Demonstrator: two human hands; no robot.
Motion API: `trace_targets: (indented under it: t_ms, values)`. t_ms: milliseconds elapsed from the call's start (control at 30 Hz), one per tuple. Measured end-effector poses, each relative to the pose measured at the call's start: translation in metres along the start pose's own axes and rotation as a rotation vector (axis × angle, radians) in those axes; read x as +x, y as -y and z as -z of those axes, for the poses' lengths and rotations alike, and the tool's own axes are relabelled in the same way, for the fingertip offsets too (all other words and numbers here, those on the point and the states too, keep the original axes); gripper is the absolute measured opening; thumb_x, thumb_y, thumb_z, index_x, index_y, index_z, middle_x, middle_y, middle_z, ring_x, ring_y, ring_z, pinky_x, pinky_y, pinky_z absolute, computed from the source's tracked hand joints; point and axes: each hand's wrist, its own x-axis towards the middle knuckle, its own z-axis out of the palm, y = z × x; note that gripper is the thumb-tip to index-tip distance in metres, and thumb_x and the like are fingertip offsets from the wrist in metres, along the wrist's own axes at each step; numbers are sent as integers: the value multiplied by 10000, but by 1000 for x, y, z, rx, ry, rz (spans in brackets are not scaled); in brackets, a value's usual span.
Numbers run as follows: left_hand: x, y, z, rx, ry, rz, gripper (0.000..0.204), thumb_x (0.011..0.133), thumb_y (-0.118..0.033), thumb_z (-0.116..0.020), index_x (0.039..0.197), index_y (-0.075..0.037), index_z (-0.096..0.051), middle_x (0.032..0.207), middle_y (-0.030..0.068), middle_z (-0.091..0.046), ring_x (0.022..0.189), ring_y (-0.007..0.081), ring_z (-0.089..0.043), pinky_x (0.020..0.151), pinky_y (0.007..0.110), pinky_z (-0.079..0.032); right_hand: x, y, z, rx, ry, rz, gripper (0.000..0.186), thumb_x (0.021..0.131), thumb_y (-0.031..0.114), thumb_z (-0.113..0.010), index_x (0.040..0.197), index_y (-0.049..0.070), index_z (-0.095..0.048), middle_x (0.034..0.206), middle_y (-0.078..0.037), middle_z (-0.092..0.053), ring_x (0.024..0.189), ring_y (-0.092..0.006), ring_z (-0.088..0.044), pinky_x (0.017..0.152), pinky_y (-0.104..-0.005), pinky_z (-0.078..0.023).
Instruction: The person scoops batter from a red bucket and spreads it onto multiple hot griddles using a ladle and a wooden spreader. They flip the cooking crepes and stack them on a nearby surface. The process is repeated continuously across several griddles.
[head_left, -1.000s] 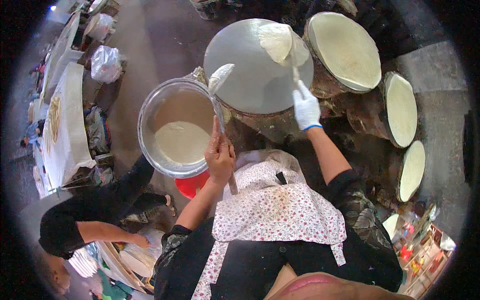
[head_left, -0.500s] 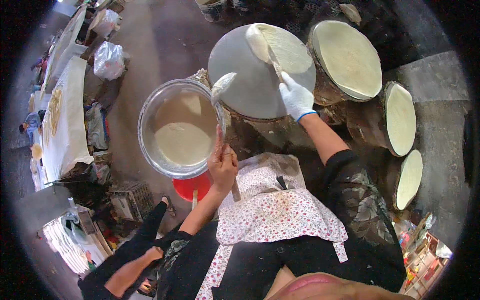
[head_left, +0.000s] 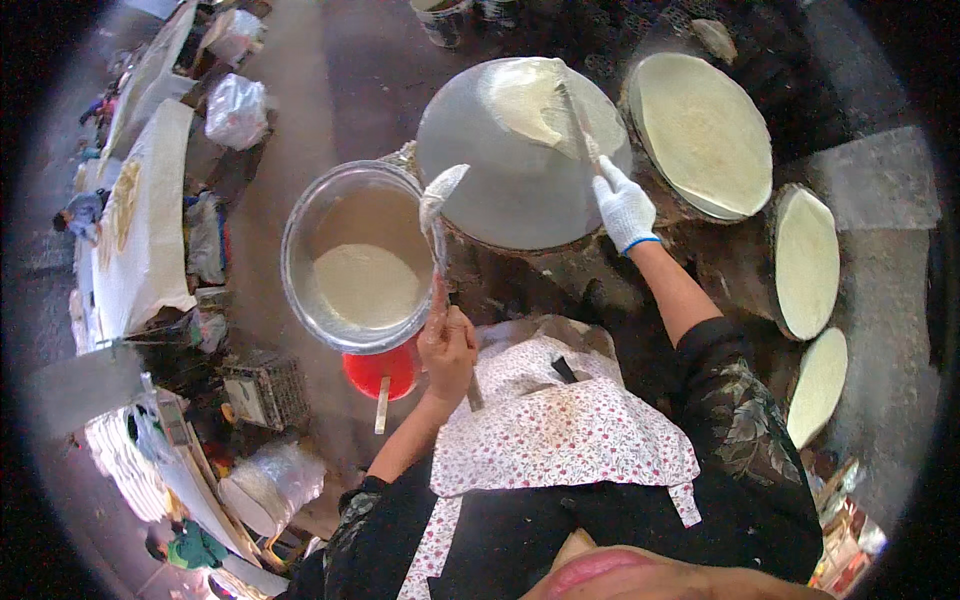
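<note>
My left hand [head_left: 447, 350] is closed round the handle of a ladle [head_left: 438, 196], whose batter-coated head rises over the right rim of a large round pot [head_left: 288, 262]. Pale batter [head_left: 368, 285] fills the pot's bottom. In a white knit glove, my right hand [head_left: 626, 212] grips the wooden handle of a batter spreader [head_left: 580, 120]. The spreader reaches across a round grey griddle [head_left: 500, 195] toward its far side. Pale batter [head_left: 520, 98] lies in a thick layer left of the spreader, with a thinner film to its right.
Pale round sheets cover three more griddles to the right: a near one [head_left: 703, 130], a second [head_left: 806, 262] and a third [head_left: 818, 388]. A red basin [head_left: 380, 372] with a flat stick sits below the pot. Far left, a white-covered table [head_left: 150, 230] has people beside it.
My gloved right hand and the spreader have moved right, and the thick batter now lies left of the spreader. My left hand keeps its grip. A person at lower left has left the view.
</note>
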Motion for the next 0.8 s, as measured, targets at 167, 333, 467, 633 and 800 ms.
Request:
trace_targets:
  t_ms: [167, 333, 467, 633, 800]
  values:
    - [-21, 2, -40, -55, -78, 98, 578, 1126, -52, -445, 1681, -147, -312, 654, -42, -453, 507, 25, -386, 441, 188, -352, 13, -9, 21, 154, 394, 308, 454, 995, 414, -607, 1406, 232, -671, 1190, -195, -741, 1073, -384, -723, 948, -461, -547]
    - [-34, 3, -82, -1, -93, 8, 565, 1121, -49, -444, 1670, -117, -330, 647, -38, -450, 501, 34, -390, 445, 195, -351, 24, -16, 44, 96, 311, 151, 447, 998, 387, -622, 1403, 205, -679, 1226, -164, -745, 1098, -339, -736, 952, -421, -570]
    - [-42, 6, -114, 43, -168, 61, 567, 1118, -61, -453, 1668, -105, -326, 654, -23, -486, 463, 45, -390, 415, 208, -350, 39, -20, 55, -28, 506, 309, 418, 991, 422, -603, 1377, 291, -692, 1062, -185, -765, 947, -395, -747, 880, -467, -582]
    - [-53, 7, -145, 64, -204, 59, 568, 1122, -53, -435, 1674, -108, -316, 632, -29, -460, 480, 39, -398, 444, 200, -355, 58, -41, 77, 66, 338, 320, 406, 1000, 419, -602, 1366, 268, -694, 1111, -159, -767, 961, -351, -758, 867, -451, -596]
    - [-59, 4, -173, -1, -269, 82, 571, 1122, -53, -431, 1677, -89, -298, 641, -23, -492, 468, 39, -397, 440, 204, -358, 64, -50, 74, 33, 507, 459, 392, 1010, 375, -587, 1378, 288, -689, 1054, -160, -776, 922, -354, -759, 838, -441, -591]
